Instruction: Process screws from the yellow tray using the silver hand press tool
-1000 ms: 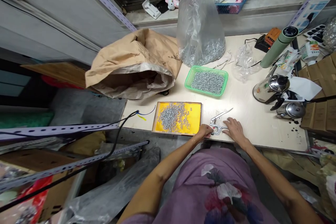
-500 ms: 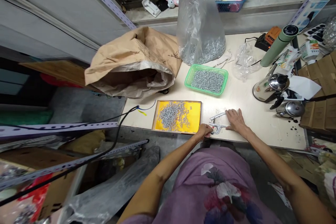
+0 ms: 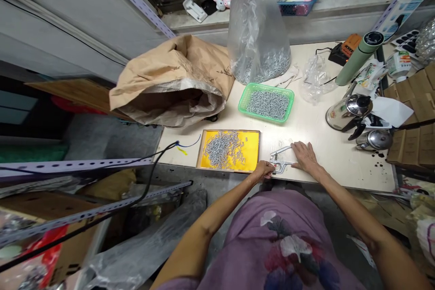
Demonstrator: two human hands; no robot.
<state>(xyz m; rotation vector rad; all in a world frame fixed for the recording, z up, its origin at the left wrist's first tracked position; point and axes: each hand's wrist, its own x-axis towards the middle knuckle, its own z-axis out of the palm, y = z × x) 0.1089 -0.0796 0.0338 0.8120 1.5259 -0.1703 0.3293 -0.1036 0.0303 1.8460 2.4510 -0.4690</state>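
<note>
A small metal toggle clamp (image 3: 280,162) with two arms reaching right lies at the front edge of the table. My right hand (image 3: 305,156) grips the ends of those arms, fingers at the upper one and thumb by the lower. At the clamp's left end, my left hand (image 3: 263,170) is closed in a pinch; whatever sits between its fingertips is too small to make out. Just left of that hand is a shallow tray (image 3: 251,152) with a yellow bottom, holding a heap of small metal pins (image 3: 220,148). Behind it, a green plastic basket (image 3: 242,104) contains more of them.
A clear plastic bag (image 3: 258,31) of metal pieces and an open brown sack (image 3: 170,77) stand at the back. To the right are a green flask (image 3: 358,59), a steel pot (image 3: 348,111) and a smaller steel pot (image 3: 375,140). A black cable (image 3: 149,181) crosses at left.
The view has shifted very slightly. Both hands keep their places at the clamp, and no other visible thing has moved.
</note>
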